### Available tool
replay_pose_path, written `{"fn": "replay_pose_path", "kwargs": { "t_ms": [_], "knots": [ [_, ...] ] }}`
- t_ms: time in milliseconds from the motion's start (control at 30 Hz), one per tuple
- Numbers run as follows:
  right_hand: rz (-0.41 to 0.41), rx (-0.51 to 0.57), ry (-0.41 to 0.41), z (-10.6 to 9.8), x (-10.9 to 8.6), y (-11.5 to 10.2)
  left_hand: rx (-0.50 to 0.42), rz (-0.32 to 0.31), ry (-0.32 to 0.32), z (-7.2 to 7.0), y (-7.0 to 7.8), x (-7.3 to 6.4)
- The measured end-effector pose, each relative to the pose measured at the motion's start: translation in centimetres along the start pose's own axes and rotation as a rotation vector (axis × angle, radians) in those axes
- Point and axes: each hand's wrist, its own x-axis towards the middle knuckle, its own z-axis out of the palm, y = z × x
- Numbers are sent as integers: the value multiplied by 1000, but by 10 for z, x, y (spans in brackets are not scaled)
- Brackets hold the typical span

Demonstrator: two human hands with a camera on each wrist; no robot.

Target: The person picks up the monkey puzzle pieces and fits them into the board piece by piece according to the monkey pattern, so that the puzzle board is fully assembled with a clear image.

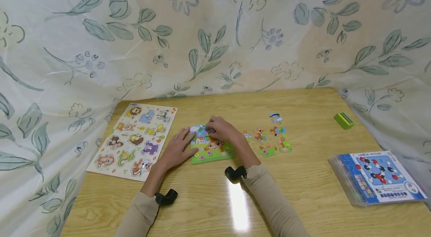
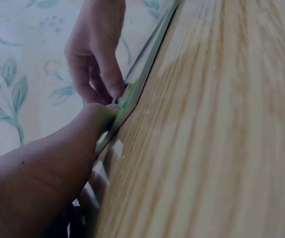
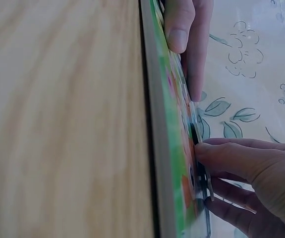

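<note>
A colourful jigsaw puzzle (image 1: pixel 210 156) with a monkey's face and green grass lies on the table between my hands. My left hand (image 1: pixel 177 147) rests along its left side, fingers extended and thumb on the lower left part. Over the upper right part, my right hand (image 1: pixel 222 129) pinches a puzzle piece between thumb and fingers. Most of that piece is hidden by the fingers in the head view. In the right wrist view, the right thumb and fingers (image 3: pixel 231 156) are at the puzzle's face (image 3: pixel 174 129), with the left hand (image 3: pixel 187 29) farther up along it.
Loose puzzle pieces (image 1: pixel 259 135) lie to the right of the puzzle. An animal picture board (image 1: pixel 112 156) lies at the left. At the right are a small green box (image 1: pixel 343 120) with coloured sticks and a plastic case (image 1: pixel 377 179) with a molecule picture. Floral cloth (image 1: pixel 215 42) hangs behind the table.
</note>
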Motion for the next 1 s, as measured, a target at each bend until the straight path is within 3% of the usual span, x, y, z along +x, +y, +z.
{"fn": "replay_pose_path", "kwargs": {
  "t_ms": [167, 533, 1000],
  "knots": [
    [10, 8, -31, 2, -1, -1, -2, -13, -12, 1, 0, -4],
    [24, 19, -15, -2, -2, 0, 8, 12, 0, -1, 0, 1],
    [15, -28, -45, -1, -1, 1, 5, 9, 0, -1, 1, 1]
  ]
}}
